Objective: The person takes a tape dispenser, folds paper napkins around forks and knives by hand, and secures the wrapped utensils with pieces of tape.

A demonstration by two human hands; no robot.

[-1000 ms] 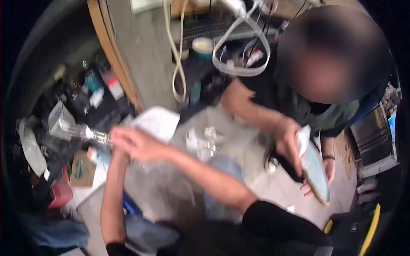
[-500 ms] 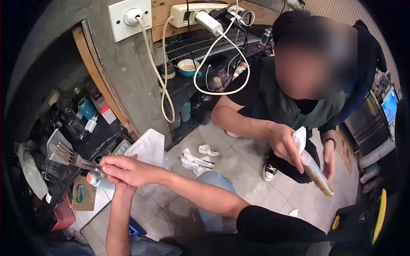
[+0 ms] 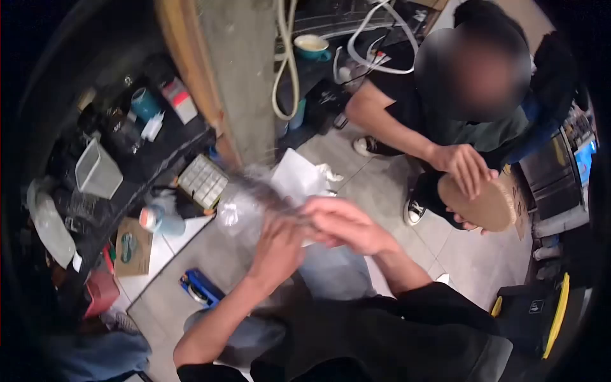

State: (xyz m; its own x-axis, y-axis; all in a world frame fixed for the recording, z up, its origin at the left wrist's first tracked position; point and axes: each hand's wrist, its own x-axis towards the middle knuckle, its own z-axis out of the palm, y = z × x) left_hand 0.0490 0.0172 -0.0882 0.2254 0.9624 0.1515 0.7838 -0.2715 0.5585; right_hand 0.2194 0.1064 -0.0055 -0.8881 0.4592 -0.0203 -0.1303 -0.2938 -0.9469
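My left hand [image 3: 278, 251] and my right hand [image 3: 344, 223] meet in front of me, both with fingers closed. Between them are the forks [image 3: 270, 196], smeared by motion, their tines pointing up and to the left. My right fingers close over the handle end, and my left fingers wrap it from below. Just behind the hands lie a crumpled clear plastic bag [image 3: 238, 213] and white paper [image 3: 299, 175].
At right another person [image 3: 388, 124] crouches, holding a flat brown oval thing [image 3: 480, 204]. On the left, a dark shelf bears a white basket [image 3: 98, 169] and a teal cup [image 3: 145, 105]. A bottle [image 3: 162, 221], cardboard box [image 3: 133, 248] and blue tape dispenser [image 3: 200, 286] are lower down.
My hands have moved right with the forks, away from the shelf and basket, as the view shifted. The other person has turned the thing in their hands, showing its flat brown face.
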